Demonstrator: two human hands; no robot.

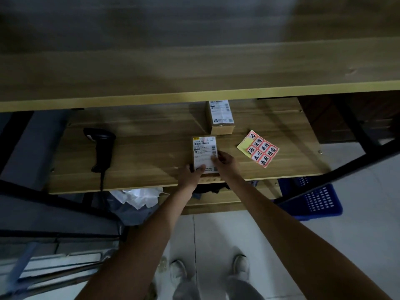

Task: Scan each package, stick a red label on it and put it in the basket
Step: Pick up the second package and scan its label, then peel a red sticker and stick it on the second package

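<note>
A small cardboard package (204,151) with a white shipping label lies on the wooden shelf (151,148) near its front edge. My left hand (190,175) grips its near left corner, thumb on the label. My right hand (225,161) pinches its right edge. A second labelled package (220,116) stands just behind it. A sheet of red labels (259,149) lies to the right of both hands. The black barcode scanner (100,148) lies at the left of the shelf. The blue basket (313,198) stands on the floor at the lower right.
An upper wooden shelf board (194,96) overhangs the working shelf. Black metal frame bars (346,169) run down the right side. Crumpled white plastic (138,197) and clutter sit below the shelf at left. My shoes (177,269) stand on the tiled floor.
</note>
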